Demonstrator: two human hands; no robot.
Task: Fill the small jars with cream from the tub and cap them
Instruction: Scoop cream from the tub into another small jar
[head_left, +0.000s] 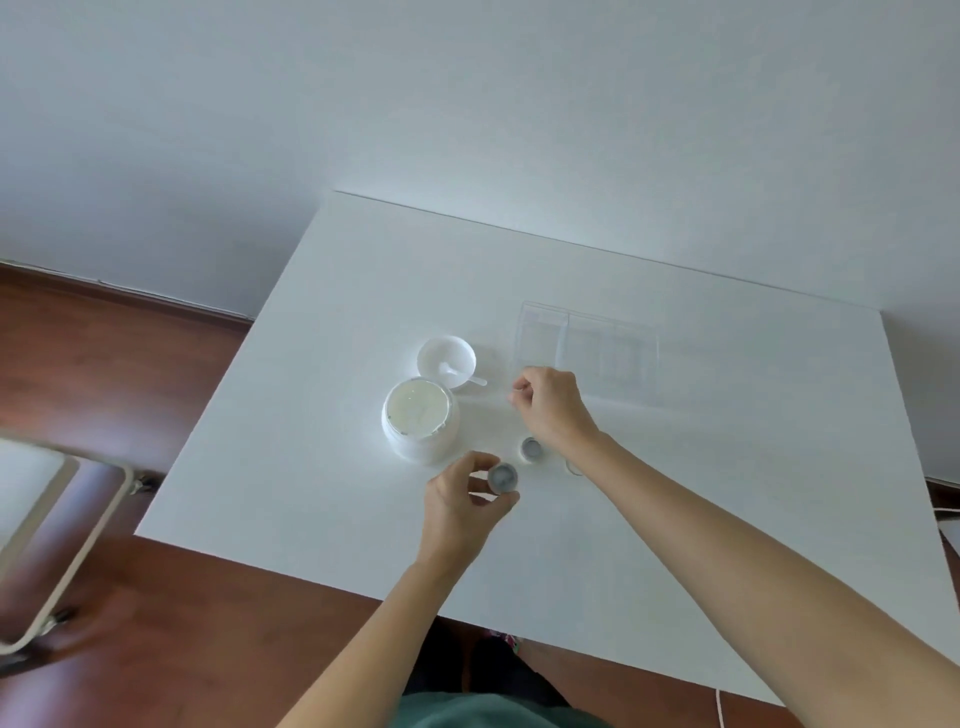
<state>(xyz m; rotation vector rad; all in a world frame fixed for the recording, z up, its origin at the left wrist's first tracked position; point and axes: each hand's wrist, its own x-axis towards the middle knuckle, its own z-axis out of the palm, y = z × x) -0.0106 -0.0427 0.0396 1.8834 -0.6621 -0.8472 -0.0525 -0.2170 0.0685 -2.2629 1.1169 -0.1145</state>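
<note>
table (311, 467): bare white top toward left and near edges | cream tub (420, 420) open, mid-table | left hand (460, 506) pinches 1 small jar (503, 478) | right hand (553, 405) fingers curled, contents unclear | second jar (532, 449) between the hands

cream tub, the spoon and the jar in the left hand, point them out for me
cream tub (420, 414), head view, on the cream surface inside the open top
spoon (475, 381), head view, on the handle sticking out past the lid's rim
jar (503, 478), head view, on its grey top, pinched by the left hand (460, 506)
</note>
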